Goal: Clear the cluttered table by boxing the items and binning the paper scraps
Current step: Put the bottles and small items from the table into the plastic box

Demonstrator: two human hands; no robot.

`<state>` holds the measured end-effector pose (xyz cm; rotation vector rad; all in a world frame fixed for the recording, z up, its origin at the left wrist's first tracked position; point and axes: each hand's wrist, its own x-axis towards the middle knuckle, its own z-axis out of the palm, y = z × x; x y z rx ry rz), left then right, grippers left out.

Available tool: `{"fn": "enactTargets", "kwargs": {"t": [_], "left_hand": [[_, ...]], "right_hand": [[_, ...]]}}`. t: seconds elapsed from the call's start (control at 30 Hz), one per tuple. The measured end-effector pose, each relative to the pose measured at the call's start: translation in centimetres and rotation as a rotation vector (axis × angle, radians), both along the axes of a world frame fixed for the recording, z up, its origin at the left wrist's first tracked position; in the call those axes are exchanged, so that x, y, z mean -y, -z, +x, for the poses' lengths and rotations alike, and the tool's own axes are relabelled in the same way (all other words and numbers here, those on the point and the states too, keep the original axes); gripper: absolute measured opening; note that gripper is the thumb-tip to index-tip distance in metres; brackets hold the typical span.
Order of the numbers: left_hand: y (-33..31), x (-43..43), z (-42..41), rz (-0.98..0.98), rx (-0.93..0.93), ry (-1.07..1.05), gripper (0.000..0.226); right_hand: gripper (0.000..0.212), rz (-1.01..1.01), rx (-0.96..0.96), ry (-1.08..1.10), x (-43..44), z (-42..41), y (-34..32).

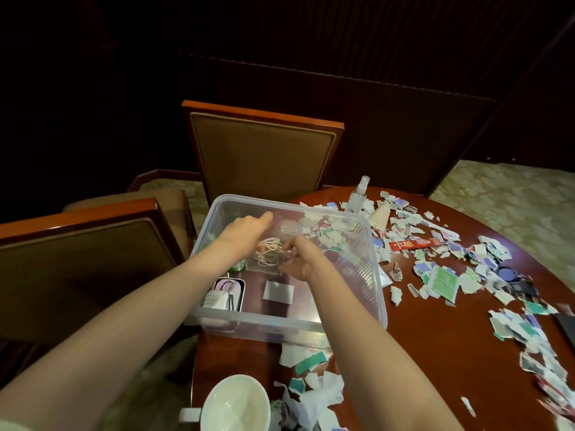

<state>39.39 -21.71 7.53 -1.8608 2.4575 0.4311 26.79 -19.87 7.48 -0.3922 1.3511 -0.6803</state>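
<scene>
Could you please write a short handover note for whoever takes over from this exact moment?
Hands: right hand pinches the wire coil inside the box; left hand is beside it, grip unclear.
Done: tin and card are boxed.
Left: box the spray bottle, comb, red sachet; bin the paper scraps strewn over the table.

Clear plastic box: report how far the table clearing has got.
Done: an open tin of small items lies in the clear plastic box. In hand: the right hand holds a pale coiled cord inside it, left hand alongside. Left: torn paper scraps, red sachet, clear spray bottle, white comb, white bowl on the table.
</scene>
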Motion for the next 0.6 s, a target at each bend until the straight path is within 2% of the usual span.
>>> {"fn": "enactTargets", "kwargs": {"t": [0.07,0.13,0.37,0.5,0.6], "left_hand": [[-0.2,-0.2,0.3,0.02,-0.026,-0.054,0.021],[-0.3,-0.4,0.5,0.033,-0.026,-0.073,0.014],[-1.9,-1.7,-0.2,-0.032,-0.095,-0.06,0.012],[-3.4,-3.0,-0.8,-0.015,-0.148,-0.103,0.018],[-4.7,-4.3,-1.2,0.001,-0.181,-0.113,0.019]], "right_hand": [[0.015,-0.024,0.047,0.015,-0.1,0.2,0.1],[0.017,-0.039,0.048,0.025,-0.3,0.0,-0.1],[0.021,-0.058,-0.059,0.061,-2.1,-1.1,-2.2],[0.016,-0.133,-0.16,0.022,-2.9,-2.4,-2.9],[0.021,-0.148,-0.195,0.002,-4.1,-3.7,-4.1]]}}
